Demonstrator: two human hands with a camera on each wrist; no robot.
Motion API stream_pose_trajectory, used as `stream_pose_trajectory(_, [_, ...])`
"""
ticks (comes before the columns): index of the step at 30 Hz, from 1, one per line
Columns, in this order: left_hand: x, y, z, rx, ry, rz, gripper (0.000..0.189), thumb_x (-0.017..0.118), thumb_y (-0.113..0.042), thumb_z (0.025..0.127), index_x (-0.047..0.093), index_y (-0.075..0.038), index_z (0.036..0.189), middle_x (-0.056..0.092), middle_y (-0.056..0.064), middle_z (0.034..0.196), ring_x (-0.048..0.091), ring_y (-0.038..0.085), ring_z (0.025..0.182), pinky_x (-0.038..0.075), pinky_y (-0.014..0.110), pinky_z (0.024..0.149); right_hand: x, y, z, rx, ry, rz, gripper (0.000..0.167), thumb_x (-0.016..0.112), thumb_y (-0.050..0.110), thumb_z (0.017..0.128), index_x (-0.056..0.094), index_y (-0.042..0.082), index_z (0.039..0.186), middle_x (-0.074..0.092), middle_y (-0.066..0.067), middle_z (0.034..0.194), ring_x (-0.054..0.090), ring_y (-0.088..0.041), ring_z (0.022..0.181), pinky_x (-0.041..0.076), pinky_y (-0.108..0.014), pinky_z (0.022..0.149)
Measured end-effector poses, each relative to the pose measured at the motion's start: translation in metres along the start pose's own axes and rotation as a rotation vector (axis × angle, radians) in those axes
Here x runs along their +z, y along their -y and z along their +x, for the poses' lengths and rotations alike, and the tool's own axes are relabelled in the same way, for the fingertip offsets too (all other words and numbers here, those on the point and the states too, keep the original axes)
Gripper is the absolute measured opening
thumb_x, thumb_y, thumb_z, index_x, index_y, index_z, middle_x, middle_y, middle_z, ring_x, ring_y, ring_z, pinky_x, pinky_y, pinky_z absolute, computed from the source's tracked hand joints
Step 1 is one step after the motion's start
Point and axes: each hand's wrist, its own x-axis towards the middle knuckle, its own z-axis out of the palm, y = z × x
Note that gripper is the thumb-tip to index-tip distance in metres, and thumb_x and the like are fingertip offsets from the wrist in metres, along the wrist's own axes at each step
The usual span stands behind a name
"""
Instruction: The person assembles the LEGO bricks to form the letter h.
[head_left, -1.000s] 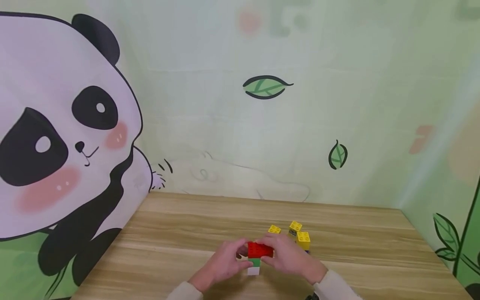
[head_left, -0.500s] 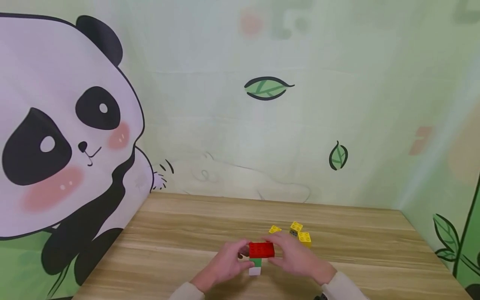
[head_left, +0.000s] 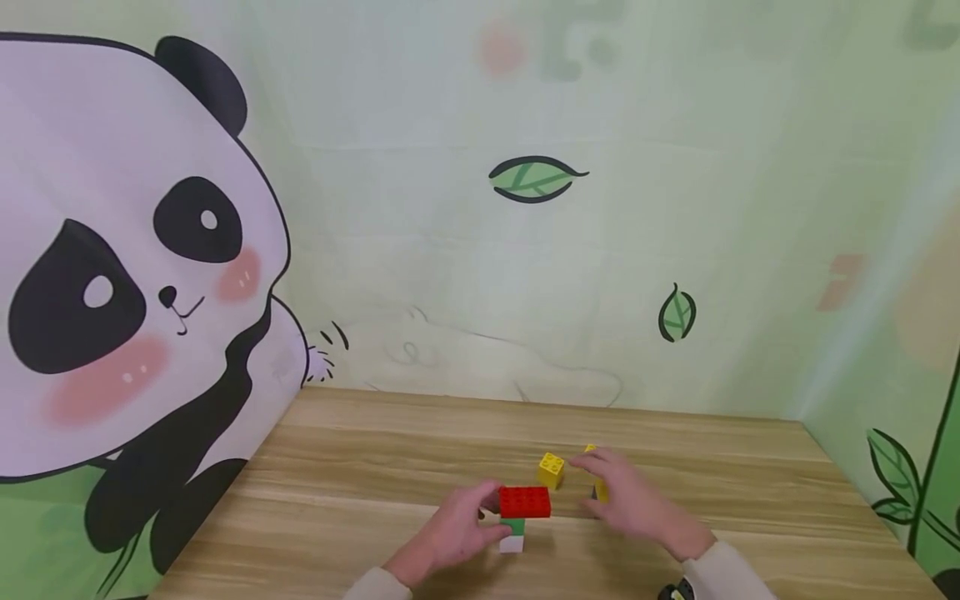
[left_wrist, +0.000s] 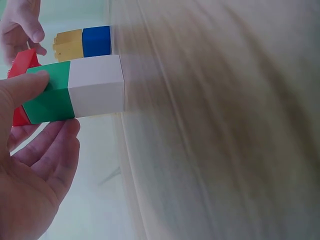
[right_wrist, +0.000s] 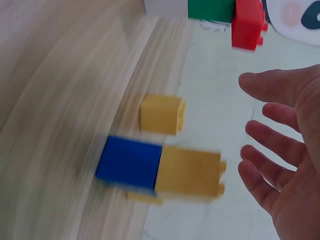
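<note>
My left hand (head_left: 461,525) pinches a small stack of toy building bricks, thumb on the green brick (left_wrist: 56,102). Beneath the green sits a white brick (left_wrist: 97,85), its base at the tabletop. On top lies a longer red brick (head_left: 525,502), jutting out to the right. My right hand (head_left: 637,504) holds nothing; its fingers are spread and bent a little. Closest to it is a yellow brick (right_wrist: 189,170) stacked on a blue brick (right_wrist: 131,162), partly hidden behind the hand in the head view.
A lone yellow brick (head_left: 551,470) stands on the wooden table (head_left: 360,450), behind the red one. Another yellow brick (head_left: 591,448) shows farther back, mostly covered by the right hand. A panda-print backdrop (head_left: 420,250) rises along the table's far edge.
My right hand has let go of the red brick and moved right, over to the yellow-and-blue stack. My left hand keeps its hold on the stack in nearly the same place.
</note>
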Motion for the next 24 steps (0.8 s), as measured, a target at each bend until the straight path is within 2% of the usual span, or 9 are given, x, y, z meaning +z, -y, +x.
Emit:
stream_pose_trajectory(5, [0.001, 0.0, 0.001, 0.002, 0.002, 0.01, 0.032, 0.074, -0.023, 0.082, 0.059, -0.022, 0.11, 0.065, -0.011, 0.1, 0.059, 0.004, 0.091, 0.049, 0.026, 0.077, 0.001, -0.019, -0.003, 0.05, -0.059, -0.015, 0.05, 0.078, 0.01, 0.076, 0.06, 0.003, 0.122, 0.054, -0.012, 0.123, 0.049, -0.03, 0.113, 0.044, -0.047, 0.093])
stream_pose_trajectory(11, [0.001, 0.0, 0.001, -0.004, -0.002, 0.038, 0.033, 0.074, -0.025, 0.083, 0.059, -0.022, 0.112, 0.065, -0.011, 0.101, 0.059, 0.007, 0.093, 0.049, 0.028, 0.077, 0.002, -0.033, -0.007, 0.12, -0.071, 0.023, 0.055, 0.078, 0.01, 0.074, 0.056, 0.0, 0.124, 0.051, -0.016, 0.128, 0.047, -0.035, 0.117, 0.043, -0.05, 0.094])
stream_pose_trajectory(17, [-0.001, -0.002, 0.002, -0.015, -0.001, 0.044, 0.035, 0.074, -0.025, 0.082, 0.058, -0.022, 0.114, 0.064, -0.011, 0.103, 0.058, 0.009, 0.095, 0.049, 0.029, 0.078, 0.004, -0.044, -0.009, 0.212, -0.061, 0.115, 0.059, 0.077, 0.009, 0.076, 0.053, 0.002, 0.129, 0.053, -0.015, 0.126, 0.053, -0.032, 0.111, 0.047, -0.047, 0.089])
stream_pose_trajectory(24, [0.0, -0.004, 0.003, -0.029, 0.015, 0.019, 0.047, 0.074, -0.022, 0.082, 0.054, -0.018, 0.124, 0.063, -0.011, 0.107, 0.057, 0.007, 0.095, 0.049, 0.028, 0.078, 0.007, -0.052, -0.01, 0.337, -0.025, 0.297, 0.056, 0.074, 0.005, 0.08, 0.051, 0.001, 0.13, 0.059, -0.008, 0.119, 0.055, -0.021, 0.1, 0.05, -0.038, 0.08])
